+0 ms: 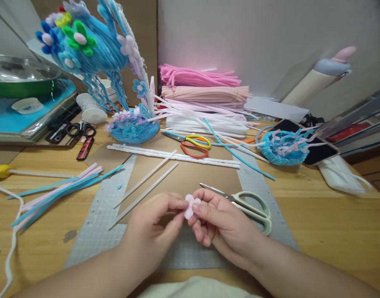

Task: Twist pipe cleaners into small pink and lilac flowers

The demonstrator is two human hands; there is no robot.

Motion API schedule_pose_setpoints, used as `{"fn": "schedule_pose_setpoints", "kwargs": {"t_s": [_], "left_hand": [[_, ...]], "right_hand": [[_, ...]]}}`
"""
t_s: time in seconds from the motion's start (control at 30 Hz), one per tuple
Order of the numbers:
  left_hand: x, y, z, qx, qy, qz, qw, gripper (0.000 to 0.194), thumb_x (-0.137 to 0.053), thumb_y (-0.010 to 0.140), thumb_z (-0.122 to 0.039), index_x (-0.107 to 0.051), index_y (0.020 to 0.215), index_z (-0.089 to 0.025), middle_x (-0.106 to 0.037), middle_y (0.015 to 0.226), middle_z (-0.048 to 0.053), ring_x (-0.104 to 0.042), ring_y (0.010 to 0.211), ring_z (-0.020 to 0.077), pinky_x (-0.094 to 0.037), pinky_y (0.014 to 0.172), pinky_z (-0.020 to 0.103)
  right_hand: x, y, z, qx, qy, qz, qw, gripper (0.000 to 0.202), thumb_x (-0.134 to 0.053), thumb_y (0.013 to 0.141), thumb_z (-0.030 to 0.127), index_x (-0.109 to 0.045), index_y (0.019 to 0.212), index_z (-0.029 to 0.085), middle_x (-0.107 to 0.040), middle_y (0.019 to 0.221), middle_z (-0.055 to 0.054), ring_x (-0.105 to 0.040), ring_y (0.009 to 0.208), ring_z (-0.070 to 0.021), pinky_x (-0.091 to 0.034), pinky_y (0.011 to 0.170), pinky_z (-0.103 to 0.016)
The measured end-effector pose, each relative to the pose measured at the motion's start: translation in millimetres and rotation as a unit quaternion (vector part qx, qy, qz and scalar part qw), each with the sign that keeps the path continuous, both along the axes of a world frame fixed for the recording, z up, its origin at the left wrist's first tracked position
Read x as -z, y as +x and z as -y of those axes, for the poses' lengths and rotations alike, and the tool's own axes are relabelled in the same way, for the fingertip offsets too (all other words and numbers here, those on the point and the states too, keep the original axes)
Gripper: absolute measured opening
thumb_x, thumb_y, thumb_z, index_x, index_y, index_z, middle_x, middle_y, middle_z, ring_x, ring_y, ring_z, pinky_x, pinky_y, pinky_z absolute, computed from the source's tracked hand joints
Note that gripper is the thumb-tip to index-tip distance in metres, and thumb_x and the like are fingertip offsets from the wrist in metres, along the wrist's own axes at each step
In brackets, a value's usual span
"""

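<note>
Between my hands, above the cutting mat, is a small pale pink fuzzy piece [189, 207] with rounded lobes. My right hand [219, 217] pinches its right side between thumb and fingers. From the left, my left hand [160, 221] holds its edge at the fingertips. Green-handled scissors [255, 211] lie open just behind my right hand. Two thin translucent sticks [145, 194] rest on the brown cardboard [190, 178] beyond my left hand. Farther back are long white fuzzy stems [208, 160] and scissors with red and yellow handles [194, 147].
A tall blue flowered piece [134, 128] stands at back left, near black scissors [81, 129]. Bundles of pink and white stems [205, 95] lie at the wall. At right, a blue fuzzy basket [283, 147] sits by a phone [320, 149]. Loose stems [62, 194] lie left.
</note>
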State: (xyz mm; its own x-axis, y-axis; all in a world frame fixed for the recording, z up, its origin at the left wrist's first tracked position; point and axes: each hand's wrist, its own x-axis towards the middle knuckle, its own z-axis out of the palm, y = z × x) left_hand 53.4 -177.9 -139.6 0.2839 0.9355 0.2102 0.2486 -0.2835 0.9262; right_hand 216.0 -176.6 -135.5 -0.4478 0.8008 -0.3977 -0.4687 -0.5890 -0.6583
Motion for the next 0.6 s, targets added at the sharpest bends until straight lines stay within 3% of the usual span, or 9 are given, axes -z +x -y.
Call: {"fn": "schedule_pose_setpoints", "kwargs": {"t_s": [0.13, 0.4, 0.6], "left_hand": [[0.5, -0.2, 2.1, -0.022, -0.034, -0.008, 0.999, 0.018, -0.058, 0.079, -0.011, -0.061, 0.094, -0.021, -0.069, 0.084, 0.001, -0.068, 0.075, 0.0132, -0.055, 0.067, 0.023], [0.1, 0.2, 1.0, -0.034, 0.032, -0.068, 0.997, 0.013, -0.058, 0.079, -0.010, -0.064, 0.086, -0.020, -0.070, 0.078, 0.002, -0.066, 0.071, 0.0142, -0.052, 0.066, 0.025], [-7.3, 0.8, 2.6, 0.036, -0.020, -0.022, 0.999, 0.014, -0.052, 0.081, -0.007, -0.058, 0.084, -0.019, -0.066, 0.078, 0.001, -0.064, 0.073, 0.0130, -0.051, 0.067, 0.023]], "right_hand": [[0.6, 0.3, -0.6, -0.016, 0.001, 0.000, 1.000, 0.017, -0.064, 0.081, 0.024, -0.051, 0.086, 0.014, -0.065, 0.066, -0.001, -0.056, 0.042, -0.0050, -0.043, 0.036, -0.011], [3.0, -4.8, 0.4, 0.021, -0.001, 0.011, 1.000, 0.023, -0.068, 0.077, 0.028, -0.051, 0.084, 0.015, -0.065, 0.064, 0.000, -0.057, 0.042, -0.0060, -0.043, 0.037, -0.012], [3.8, -0.6, -1.3, -0.019, 0.039, 0.033, 0.999, 0.023, -0.068, 0.077, 0.031, -0.051, 0.083, 0.016, -0.065, 0.061, 0.001, -0.058, 0.039, -0.0073, -0.044, 0.035, -0.013]]}}
